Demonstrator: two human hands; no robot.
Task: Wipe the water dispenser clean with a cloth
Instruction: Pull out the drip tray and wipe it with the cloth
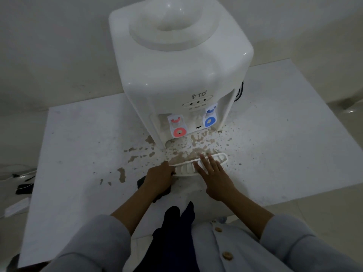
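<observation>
A white tabletop water dispenser (176, 61) stands on a white table (78, 146), with a red tap (179, 131) and a blue tap (209, 121) on its front. Its white slotted drip tray (186, 168) lies pulled out in front of it. My left hand (160, 178) grips the tray's left end and also covers a dark cloth (164, 193) that shows beneath it. My right hand (213, 176) lies flat with straight fingers on top of the tray's middle and right part.
Brown splashes and stains (196, 148) cover the table in front of the dispenser and to its left (121, 174). A dark phone (24, 189) and cables lie on the floor at the left. The table's near edge is close to my body.
</observation>
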